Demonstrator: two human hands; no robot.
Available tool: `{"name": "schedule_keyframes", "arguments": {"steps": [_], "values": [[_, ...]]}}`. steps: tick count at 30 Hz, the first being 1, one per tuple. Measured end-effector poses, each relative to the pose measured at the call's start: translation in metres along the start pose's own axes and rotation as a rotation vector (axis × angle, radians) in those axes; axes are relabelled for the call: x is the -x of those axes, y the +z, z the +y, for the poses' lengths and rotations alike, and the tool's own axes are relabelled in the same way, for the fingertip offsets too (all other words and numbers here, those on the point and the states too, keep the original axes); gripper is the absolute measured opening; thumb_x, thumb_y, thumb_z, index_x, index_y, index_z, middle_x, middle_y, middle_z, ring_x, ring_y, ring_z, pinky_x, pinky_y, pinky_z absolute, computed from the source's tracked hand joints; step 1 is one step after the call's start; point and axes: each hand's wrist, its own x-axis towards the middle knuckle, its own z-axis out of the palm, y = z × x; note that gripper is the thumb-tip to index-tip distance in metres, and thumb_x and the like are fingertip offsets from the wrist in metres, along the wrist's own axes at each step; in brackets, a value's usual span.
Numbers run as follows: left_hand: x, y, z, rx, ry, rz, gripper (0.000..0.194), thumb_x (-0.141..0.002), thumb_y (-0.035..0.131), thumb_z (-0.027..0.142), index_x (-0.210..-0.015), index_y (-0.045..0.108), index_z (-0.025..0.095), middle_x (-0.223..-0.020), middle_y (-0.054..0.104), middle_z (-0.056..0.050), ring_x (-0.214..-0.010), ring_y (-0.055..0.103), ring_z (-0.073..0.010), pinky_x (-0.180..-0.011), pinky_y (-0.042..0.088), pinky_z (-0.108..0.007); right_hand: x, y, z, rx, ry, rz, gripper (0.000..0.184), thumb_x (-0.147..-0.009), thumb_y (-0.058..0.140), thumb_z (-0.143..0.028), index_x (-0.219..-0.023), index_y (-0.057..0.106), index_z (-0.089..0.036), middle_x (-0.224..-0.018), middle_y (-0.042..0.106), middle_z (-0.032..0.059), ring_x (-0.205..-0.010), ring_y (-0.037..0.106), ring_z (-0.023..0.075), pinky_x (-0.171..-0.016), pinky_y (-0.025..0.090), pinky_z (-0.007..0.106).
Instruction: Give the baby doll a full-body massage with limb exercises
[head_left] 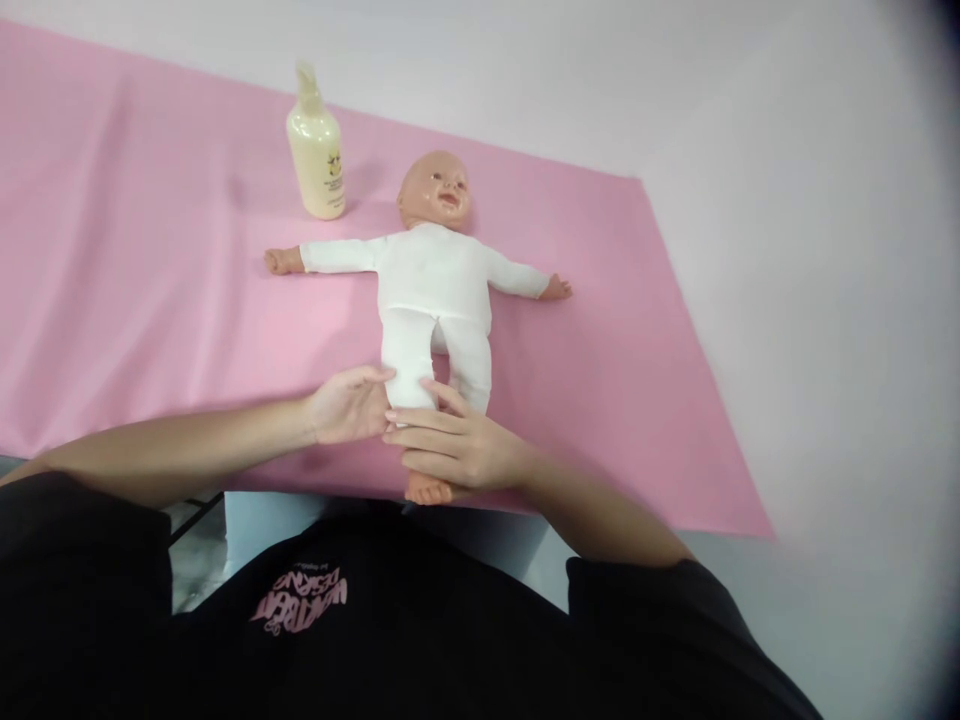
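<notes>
A baby doll (pixel 435 270) in a white cloth body lies on its back, arms spread and head toward the far side. My left hand (pixel 352 405) cups its leg on the left from the outer side. The thumb rests on the white cloth, and the other fingers are partly hidden beneath the leg. Across the front of the same lower leg, my right hand (pixel 465 445) wraps its fingers, with the thumb on the inner side. One bare doll foot (pixel 428 488) shows below my right hand; the other lower leg is mostly hidden behind that hand.
Up and left of the doll stands a pale yellow pump bottle (pixel 319 160), upright. A pink cover (pixel 600 400) with soft creases spreads over the table, its near edge close to my body. A white wall (pixel 787 250) rises behind and to the right.
</notes>
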Motion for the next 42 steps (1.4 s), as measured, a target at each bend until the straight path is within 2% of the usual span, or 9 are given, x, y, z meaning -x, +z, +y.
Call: {"name": "schedule_keyframes", "arguments": {"steps": [3, 9, 13, 17, 21, 26, 32, 37, 42], "values": [[-0.001, -0.003, -0.003, -0.064, -0.036, -0.103, 0.04, -0.084, 0.076, 0.022, -0.123, 0.075, 0.012, -0.111, 0.081, -0.01, -0.095, 0.075, -0.0204, -0.087, 0.057, -0.03, -0.001, -0.001, -0.003, -0.019, -0.005, 0.087, 0.017, -0.102, 0.068, -0.036, -0.098, 0.072, -0.02, -0.114, 0.081, 0.0033, -0.131, 0.07, 0.0189, -0.134, 0.034, 0.056], [0.0, -0.003, -0.003, -0.223, -0.023, -0.094, 0.042, -0.085, 0.083, 0.013, -0.127, 0.074, 0.015, -0.123, 0.079, -0.011, -0.113, 0.075, -0.0215, -0.1, 0.058, -0.032, 0.002, -0.001, 0.005, -0.076, -0.095, 0.168, 0.046, -0.099, 0.063, -0.063, -0.1, 0.076, -0.019, -0.111, 0.083, 0.0059, -0.126, 0.074, 0.0208, -0.126, 0.049, 0.045], [-0.001, -0.003, -0.002, -0.292, 0.001, -0.116, 0.047, -0.084, 0.088, 0.02, -0.129, 0.074, 0.015, -0.128, 0.077, -0.015, -0.117, 0.075, -0.0251, -0.099, 0.06, -0.033, -0.002, -0.003, 0.005, -0.026, -0.039, 0.129, 0.044, -0.1, 0.065, -0.06, -0.114, 0.075, -0.02, -0.122, 0.082, 0.0044, -0.13, 0.072, 0.0196, -0.13, 0.043, 0.046], [-0.003, -0.004, -0.004, -0.326, 0.04, -0.101, 0.053, -0.084, 0.089, 0.023, -0.134, 0.072, 0.017, -0.133, 0.075, -0.015, -0.126, 0.072, -0.0273, -0.103, 0.059, -0.034, -0.005, -0.001, 0.001, 0.014, -0.003, 0.151, 0.021, -0.097, 0.076, -0.043, -0.096, 0.073, -0.023, -0.113, 0.083, -0.0027, -0.125, 0.074, 0.0177, -0.135, 0.038, 0.047], [-0.004, -0.006, -0.005, -0.351, 0.047, -0.08, 0.053, -0.083, 0.091, 0.025, -0.133, 0.072, 0.019, -0.132, 0.076, -0.013, -0.127, 0.071, -0.0268, -0.106, 0.058, -0.035, -0.003, 0.001, 0.0, -0.054, -0.004, 0.196, 0.034, -0.098, 0.071, -0.056, -0.092, 0.073, -0.022, -0.103, 0.083, -0.0018, -0.127, 0.073, 0.0193, -0.133, 0.04, 0.046], [-0.003, -0.008, -0.003, -0.395, 0.036, -0.093, 0.043, -0.087, 0.089, 0.032, -0.124, 0.075, 0.015, -0.127, 0.077, -0.014, -0.121, 0.073, -0.0256, -0.101, 0.059, -0.033, 0.0, 0.0, 0.003, -0.126, -0.061, 0.169, 0.045, -0.097, 0.07, -0.06, -0.105, 0.076, -0.016, -0.114, 0.083, 0.0076, -0.134, 0.07, 0.0241, -0.133, 0.038, 0.046], [-0.003, -0.008, -0.003, -0.43, 0.049, -0.051, 0.049, -0.085, 0.09, 0.037, -0.126, 0.074, 0.016, -0.126, 0.077, -0.015, -0.12, 0.073, -0.0261, -0.103, 0.058, -0.035, 0.001, 0.003, -0.001, -0.057, -0.024, 0.204, 0.028, -0.095, 0.078, -0.046, -0.098, 0.075, -0.019, -0.113, 0.083, 0.005, -0.131, 0.072, 0.0204, -0.133, 0.039, 0.046], [-0.003, -0.006, -0.004, -0.431, 0.081, -0.078, 0.046, -0.087, 0.089, 0.038, -0.125, 0.074, 0.016, -0.127, 0.076, -0.014, -0.123, 0.071, -0.0272, -0.103, 0.057, -0.035, 0.005, 0.005, 0.0, -0.068, -0.057, 0.19, 0.04, -0.097, 0.068, -0.061, -0.094, 0.076, -0.022, -0.113, 0.084, 0.0033, -0.134, 0.071, 0.0219, -0.13, 0.044, 0.048], [-0.004, -0.006, -0.003, -0.433, 0.053, -0.069, 0.049, -0.084, 0.091, 0.041, -0.122, 0.075, 0.015, -0.125, 0.076, -0.015, -0.118, 0.073, -0.0267, -0.101, 0.058, -0.034, 0.002, 0.001, 0.002, -0.051, -0.038, 0.17, 0.044, -0.096, 0.069, -0.062, -0.11, 0.077, -0.02, -0.123, 0.082, 0.0066, -0.133, 0.071, 0.0205, -0.128, 0.046, 0.045]]}}
